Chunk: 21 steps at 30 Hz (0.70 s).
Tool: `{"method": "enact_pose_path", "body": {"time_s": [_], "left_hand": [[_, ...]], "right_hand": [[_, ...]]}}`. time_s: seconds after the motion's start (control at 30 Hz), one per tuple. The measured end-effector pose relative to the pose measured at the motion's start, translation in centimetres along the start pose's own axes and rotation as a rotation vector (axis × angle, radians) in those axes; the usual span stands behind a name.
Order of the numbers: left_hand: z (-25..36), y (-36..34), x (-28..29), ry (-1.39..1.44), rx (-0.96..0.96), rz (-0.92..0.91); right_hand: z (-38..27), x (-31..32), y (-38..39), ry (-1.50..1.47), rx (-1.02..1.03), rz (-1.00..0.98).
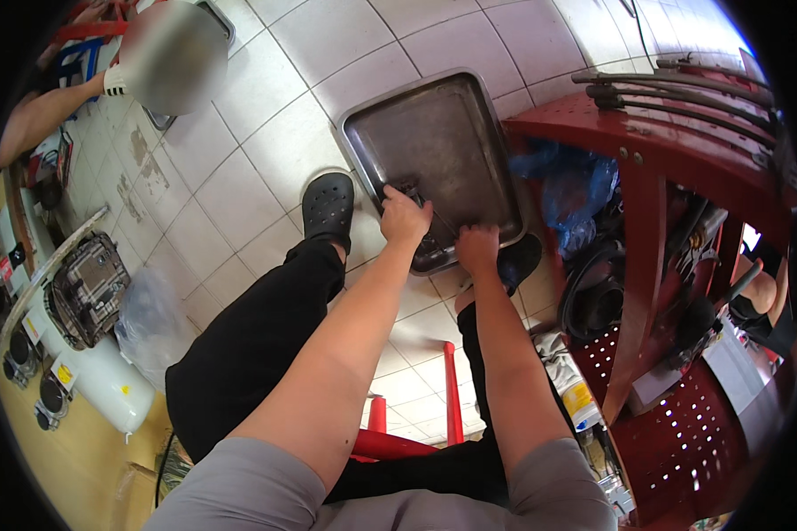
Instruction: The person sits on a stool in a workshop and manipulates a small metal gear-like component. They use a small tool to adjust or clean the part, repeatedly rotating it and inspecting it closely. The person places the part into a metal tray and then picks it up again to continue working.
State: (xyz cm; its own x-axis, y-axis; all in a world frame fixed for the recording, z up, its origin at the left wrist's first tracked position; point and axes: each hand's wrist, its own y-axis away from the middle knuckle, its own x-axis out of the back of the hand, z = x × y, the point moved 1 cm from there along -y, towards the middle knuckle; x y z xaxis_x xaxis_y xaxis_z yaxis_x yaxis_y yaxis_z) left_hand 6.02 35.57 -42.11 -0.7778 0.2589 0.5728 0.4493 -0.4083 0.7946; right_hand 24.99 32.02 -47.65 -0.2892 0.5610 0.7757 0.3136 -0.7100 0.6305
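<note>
On the tiled floor between my feet lies a large metal tray (434,133) with a raised rim, its bottom stained brown. My left hand (405,215) reaches over the tray's near left side, its fingers and thumb closed around a small dark metal part (410,189). Most of that part is hidden under the hand. Close beside it, my right hand (478,245) is over the tray's near right side, with its fingers curled. Whatever those fingers hold, if anything, cannot be made out.
A red metal workbench (642,146) stands at the right, with a blue plastic bag (580,195) under its edge. My black clog (328,205) is left of the tray. Red stool legs (452,389) show below. A dirty metal housing (87,288) lies left; another person's arm (49,115) reaches in at upper left.
</note>
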Motion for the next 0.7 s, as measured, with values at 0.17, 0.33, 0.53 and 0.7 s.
{"method": "enact_pose_path", "body": {"time_s": [0.17,0.33,0.53,0.7], "left_hand": [[0.3,-0.8,-2.7,0.185,0.139,0.189],[-0.5,-3.0,-3.1,0.292,0.103,0.259],[0.4,0.0,-0.7,0.505,-0.531,0.356],[3.1,5.9,4.7,0.636,-0.748,0.461]], "right_hand": [[-0.5,-0.9,1.1,0.07,0.093,-0.031],[-0.6,2.8,2.8,-0.042,-0.012,-0.056],[0.8,6.5,4.6,-0.251,-0.157,-0.208],[-0.2,12.8,7.9,-0.311,-0.308,-0.084]]}}
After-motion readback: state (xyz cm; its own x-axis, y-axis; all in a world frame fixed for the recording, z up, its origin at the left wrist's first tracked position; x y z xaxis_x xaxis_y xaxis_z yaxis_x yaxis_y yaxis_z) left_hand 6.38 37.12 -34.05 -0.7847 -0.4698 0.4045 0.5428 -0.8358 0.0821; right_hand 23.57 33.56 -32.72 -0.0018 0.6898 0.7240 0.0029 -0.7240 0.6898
